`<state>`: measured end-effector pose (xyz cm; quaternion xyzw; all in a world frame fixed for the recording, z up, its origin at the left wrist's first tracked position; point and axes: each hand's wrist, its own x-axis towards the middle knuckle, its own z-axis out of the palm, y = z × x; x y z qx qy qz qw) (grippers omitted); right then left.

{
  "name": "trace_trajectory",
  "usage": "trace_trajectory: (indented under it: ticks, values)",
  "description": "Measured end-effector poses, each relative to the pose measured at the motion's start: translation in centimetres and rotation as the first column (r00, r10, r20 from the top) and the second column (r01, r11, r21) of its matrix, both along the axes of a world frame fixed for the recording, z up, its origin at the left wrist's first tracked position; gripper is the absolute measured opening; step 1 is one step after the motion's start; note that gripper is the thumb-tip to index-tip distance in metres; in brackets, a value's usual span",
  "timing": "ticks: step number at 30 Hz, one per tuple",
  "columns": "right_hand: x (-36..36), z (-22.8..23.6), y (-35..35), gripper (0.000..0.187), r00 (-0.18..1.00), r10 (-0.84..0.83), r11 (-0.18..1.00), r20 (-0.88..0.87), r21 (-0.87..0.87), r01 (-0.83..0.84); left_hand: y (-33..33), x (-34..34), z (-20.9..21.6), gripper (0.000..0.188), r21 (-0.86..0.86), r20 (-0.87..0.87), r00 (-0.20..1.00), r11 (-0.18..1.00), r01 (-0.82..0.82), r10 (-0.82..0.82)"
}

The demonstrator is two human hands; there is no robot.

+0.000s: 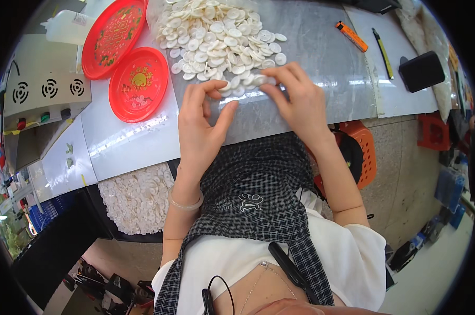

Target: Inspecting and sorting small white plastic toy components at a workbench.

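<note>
We've white discs (238,90) strung sideways between left hand (202,119), grip apart, and right hand (303,98) at their right end; clamped? We can't tell!

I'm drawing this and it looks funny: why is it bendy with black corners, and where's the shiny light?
Head view: the fisheye lens bends straight edges toward the rim, where the beige machine leans, and its round picture leaves black corners; head view again: glare brightens the grey mat just below the white discs.

Bare forearms (341,176) extended forward, left hand (199,121) with fingers (209,86) parted, right hand (302,100) with fingers bent inward
</note>
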<state>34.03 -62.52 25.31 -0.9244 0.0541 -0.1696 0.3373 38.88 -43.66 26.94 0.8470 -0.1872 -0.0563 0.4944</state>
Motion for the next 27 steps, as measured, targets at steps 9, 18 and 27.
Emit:
trace_trajectory:
  ticks: [9, 18, 27]
  values:
    - [-0.7, 0.2, 0.0, 0.018, 0.998, -0.008, 0.999, 0.07, 0.052, 0.004, 0.6, -0.1, -0.7, 0.035, 0.136, 0.224, 0.975, 0.991, -0.015, -0.016]
    - [-2.5, -0.7, -1.0, 0.024, 0.992, 0.053, 0.994, 0.11, 0.092, -0.064, 2.9, -4.1, -1.8, 0.02, -0.049, 0.396, 0.918, 0.999, 0.017, 0.004]
    - [-1.8, -0.8, -0.7, 0.015, 0.951, -0.15, 0.968, 0.27, 0.236, 0.086, 5.1, -10.3, -6.8, 0.016, -0.022, -0.484, 0.804, 0.923, 0.384, -0.346]
